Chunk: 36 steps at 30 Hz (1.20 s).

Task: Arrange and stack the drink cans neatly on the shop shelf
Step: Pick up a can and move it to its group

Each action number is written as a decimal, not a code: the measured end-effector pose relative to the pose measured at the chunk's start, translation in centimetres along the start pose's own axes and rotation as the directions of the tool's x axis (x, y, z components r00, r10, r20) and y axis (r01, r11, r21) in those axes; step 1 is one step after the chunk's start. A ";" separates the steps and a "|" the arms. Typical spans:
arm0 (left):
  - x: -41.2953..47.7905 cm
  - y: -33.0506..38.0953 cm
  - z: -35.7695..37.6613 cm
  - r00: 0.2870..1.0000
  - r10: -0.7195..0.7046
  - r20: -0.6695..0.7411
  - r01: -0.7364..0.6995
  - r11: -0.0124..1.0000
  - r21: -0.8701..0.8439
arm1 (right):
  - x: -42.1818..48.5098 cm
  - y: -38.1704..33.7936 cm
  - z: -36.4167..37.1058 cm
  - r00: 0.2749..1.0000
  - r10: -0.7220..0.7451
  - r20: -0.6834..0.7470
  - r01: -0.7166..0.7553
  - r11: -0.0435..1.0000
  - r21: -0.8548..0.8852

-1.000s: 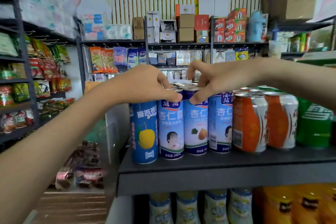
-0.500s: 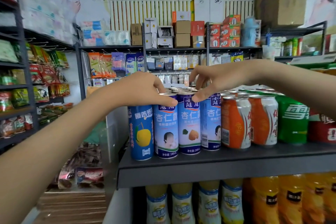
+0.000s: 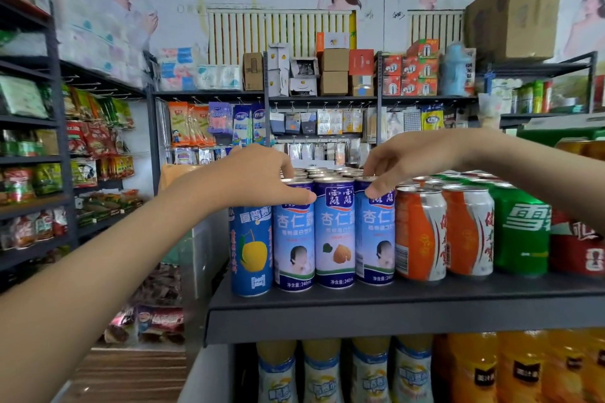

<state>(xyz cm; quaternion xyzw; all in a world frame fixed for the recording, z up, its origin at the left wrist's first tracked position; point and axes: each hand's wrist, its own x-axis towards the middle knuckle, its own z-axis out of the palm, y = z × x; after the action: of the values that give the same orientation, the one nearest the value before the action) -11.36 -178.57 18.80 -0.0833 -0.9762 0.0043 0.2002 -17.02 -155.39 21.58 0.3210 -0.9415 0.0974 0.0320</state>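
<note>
Locate the row of three slim light-blue aluminium cans with white lower bands (image 3: 334, 222) along the front edge of the dark grey metal shelf (image 3: 360, 303), upright and touching, between a dark blue slim can with a yellow fruit picture (image 3: 250, 249) at the front left corner and two orange-and-white cans (image 3: 420, 232) on the right. Note the left hand (image 3: 258, 177) pinching the top of the leftmost light-blue can (image 3: 294, 239), thumb pressed on the front wall just below the rim, fingers curled over the lid. Note the right hand (image 3: 406, 160) gripping the top of the rightmost light-blue can (image 3: 375, 235) in the same way. Judge the step in hand as squaring up this front row. Press inward from both ends evenly to close any gap without tilting the middle can (image 3: 334, 255). Expect tall narrow cans to tip readily under a push at the top; move slowly and leave bases flat on the shelf. Align the fronts in one line with the neighbouring cans, parallel to the front edge. Rotate by the rim to turn labels forward; treat the middle can, showing a nut picture instead of a child picture, as a likely candidate. Avoid disturbing the lids of the rear rows (image 3: 324, 173) behind the hands. Release only after checking for upright, touching cans.
</note>
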 end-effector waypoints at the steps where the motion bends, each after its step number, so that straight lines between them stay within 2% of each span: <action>1: 0.0 0.1 -0.1 1.000 0.001 0.006 -0.001 1.000 0.011 | 0.0 0.1 0.0 1.000 -0.004 0.008 0.004 1.000 -0.003; 5: 0.2 0.1 -1.0 1.000 0.017 0.025 -0.018 1.000 0.002 | 0.1 0.5 -0.7 0.997 -0.015 0.072 0.014 1.000 0.012; 9: 1.6 -1.1 -2.4 0.995 0.098 -0.021 -0.099 0.994 -0.049 | 0.8 1.9 -1.9 0.997 -0.071 -0.012 0.072 0.997 0.030; 11: 2.6 -1.9 -2.6 0.993 0.117 0.003 -0.117 0.991 -0.064 | 1.7 2.7 -2.4 0.993 -0.115 -0.025 0.114 0.993 -0.016; 13: 3.8 -2.6 -2.4 0.990 0.128 0.061 -0.123 0.989 -0.083 | 2.7 3.3 -2.5 0.989 -0.147 0.021 0.148 0.989 -0.026; 18: 6.0 -3.3 -1.3 0.965 0.094 0.247 -0.049 0.982 -0.183 | 6.0 4.3 -2.5 0.965 -0.162 0.208 0.183 0.979 -0.086; 24: 7.9 -3.3 -1.3 0.933 0.072 0.354 0.012 0.973 -0.228 | 8.4 4.5 -2.6 0.926 -0.170 0.337 0.225 0.965 -0.133; 36: 9.1 -4.2 -1.3 0.916 0.089 0.390 0.051 0.942 -0.333 | 10.9 6.5 -2.7 0.865 -0.349 0.361 0.383 0.923 -0.025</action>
<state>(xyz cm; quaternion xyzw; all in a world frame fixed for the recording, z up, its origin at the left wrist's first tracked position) -19.74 -181.25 23.68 -0.1231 -0.9817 -0.1435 -0.0207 -29.64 -156.37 24.52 0.5042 -0.8574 -0.0144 -0.1027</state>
